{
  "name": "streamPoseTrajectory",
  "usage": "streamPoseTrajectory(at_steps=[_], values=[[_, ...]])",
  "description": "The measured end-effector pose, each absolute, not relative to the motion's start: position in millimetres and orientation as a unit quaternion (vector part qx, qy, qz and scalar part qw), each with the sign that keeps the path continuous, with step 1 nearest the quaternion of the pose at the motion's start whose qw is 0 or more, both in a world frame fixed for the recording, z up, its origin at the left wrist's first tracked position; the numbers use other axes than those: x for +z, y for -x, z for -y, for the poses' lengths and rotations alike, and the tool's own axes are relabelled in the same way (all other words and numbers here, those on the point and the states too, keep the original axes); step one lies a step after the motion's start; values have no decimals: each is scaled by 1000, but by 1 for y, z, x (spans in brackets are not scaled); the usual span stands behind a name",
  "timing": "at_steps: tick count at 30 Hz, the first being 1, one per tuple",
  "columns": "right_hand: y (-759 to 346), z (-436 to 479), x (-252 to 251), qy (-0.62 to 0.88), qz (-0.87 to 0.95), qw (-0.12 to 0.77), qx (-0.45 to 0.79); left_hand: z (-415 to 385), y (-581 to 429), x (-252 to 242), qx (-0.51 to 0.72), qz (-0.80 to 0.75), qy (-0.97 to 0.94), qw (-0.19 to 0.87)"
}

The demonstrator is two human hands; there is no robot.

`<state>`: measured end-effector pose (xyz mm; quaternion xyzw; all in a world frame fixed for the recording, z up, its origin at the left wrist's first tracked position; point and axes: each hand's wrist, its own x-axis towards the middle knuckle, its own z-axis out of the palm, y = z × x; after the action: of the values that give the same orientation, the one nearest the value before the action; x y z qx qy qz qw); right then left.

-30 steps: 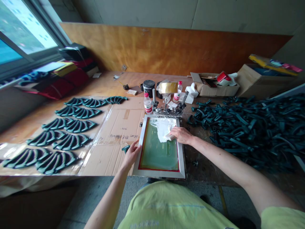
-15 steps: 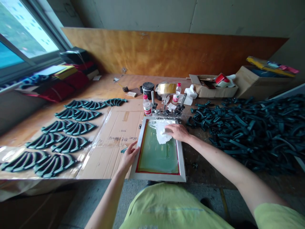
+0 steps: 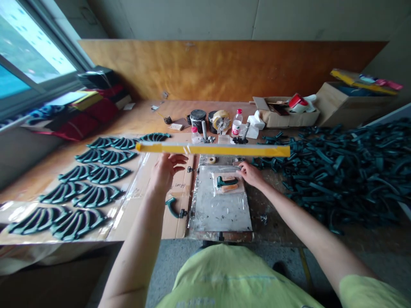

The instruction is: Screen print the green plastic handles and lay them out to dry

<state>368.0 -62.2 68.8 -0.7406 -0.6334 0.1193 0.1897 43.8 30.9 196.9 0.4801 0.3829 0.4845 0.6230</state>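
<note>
Head view: left grip [image 3: 163, 172] apart, right grip [image 3: 251, 174] unclear, near green part [image 3: 226, 182]; bottle label [image 3: 236, 128], cardboard handwriting [image 3: 180, 186] illegible.

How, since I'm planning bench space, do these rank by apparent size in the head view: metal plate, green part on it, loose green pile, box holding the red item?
1. Loose green pile
2. Metal plate
3. Box
4. Green part

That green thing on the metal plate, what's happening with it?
Someone's right hand is beside the green piece, which lies on a pale pad on the metal plate. Their left hand is by the yellow-edged frame, seen edge-on above the plate; I can't tell whether it's gripping. More green pieces lie heaped at the right.
</note>
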Motion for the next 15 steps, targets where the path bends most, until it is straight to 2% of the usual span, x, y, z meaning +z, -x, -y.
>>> streamPoseTrajectory(at_steps=[3, 6, 8, 10, 13, 15], values=[[-344, 71, 48, 678, 709, 146, 126, -42, -52, 204, 503, -385, -466, 618], [-321, 75, 55, 675, 718, 127, 112, -18, -56, 182, 514, -423, -430, 610], [-300, 84, 67, 670, 720, 158, 84, 16, -62, 153, 409, -471, -415, 662], [-272, 97, 75, 635, 748, 189, 37, 54, -70, 122, 231, -500, -388, 739], [-245, 114, 75, 510, 840, 187, 7, 90, -69, 84, 205, -509, -305, 778], [-263, 120, 71, 483, 858, 176, 17, 91, -50, 64, 228, -558, -288, 744]])
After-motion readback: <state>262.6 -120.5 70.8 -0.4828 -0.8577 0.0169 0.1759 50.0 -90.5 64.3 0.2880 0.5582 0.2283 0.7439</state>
